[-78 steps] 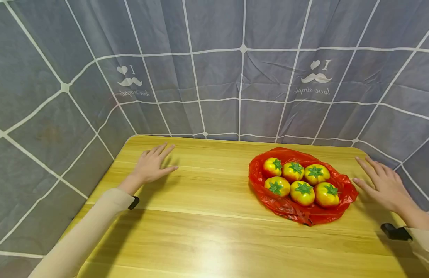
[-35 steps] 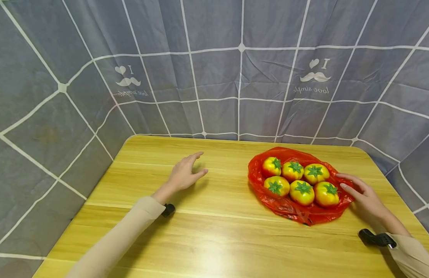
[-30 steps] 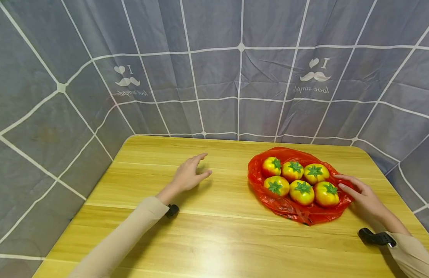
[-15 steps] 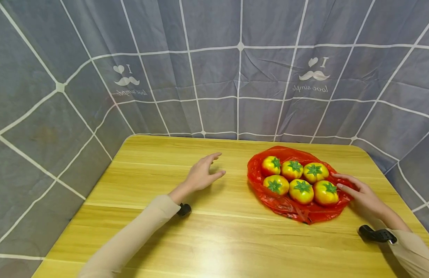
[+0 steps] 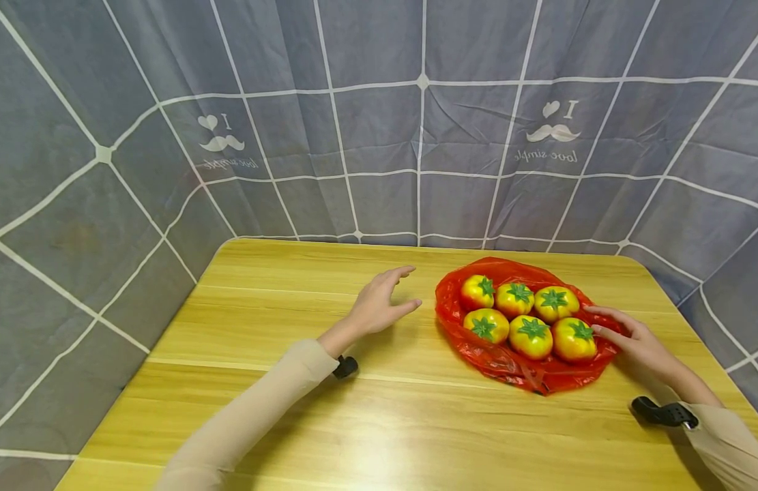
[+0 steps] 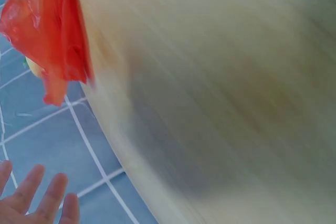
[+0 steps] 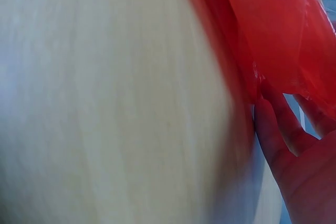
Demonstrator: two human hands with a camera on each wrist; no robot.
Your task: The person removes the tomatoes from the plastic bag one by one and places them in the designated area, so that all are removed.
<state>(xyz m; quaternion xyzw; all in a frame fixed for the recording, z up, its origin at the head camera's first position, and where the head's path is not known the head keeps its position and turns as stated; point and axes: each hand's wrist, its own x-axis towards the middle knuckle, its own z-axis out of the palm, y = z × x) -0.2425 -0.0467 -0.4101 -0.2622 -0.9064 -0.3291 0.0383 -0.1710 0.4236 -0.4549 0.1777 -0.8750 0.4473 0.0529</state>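
An opened-out red plastic bag [image 5: 501, 372] lies on the table with several round yellow-and-red fruits [image 5: 532, 337] in it. Their green star-shaped tops face up; they look like tomatoes or persimmons. My right hand [image 5: 651, 351] is at the bag's right edge, fingers extended and touching the red plastic; in the right wrist view some fingertips [image 7: 270, 95] are partly hidden under it. To the left of the bag, my left hand [image 5: 379, 307] hovers over the table, fingers spread and nothing in them. The left wrist view shows its fingers [image 6: 50, 195] apart from the bag.
The pale wooden table [image 5: 379, 423] has a grey curtain [image 5: 379, 136] with white lines along its back and left side, and more of it at the right. A black strap [image 5: 664, 412] is on the right wrist and another black device [image 5: 346, 367] on the left.
My left hand has travelled rightward from the table's left side to near the bag. My right hand came in from the right to the bag's edge and has stayed there. The fruits keep their arrangement.
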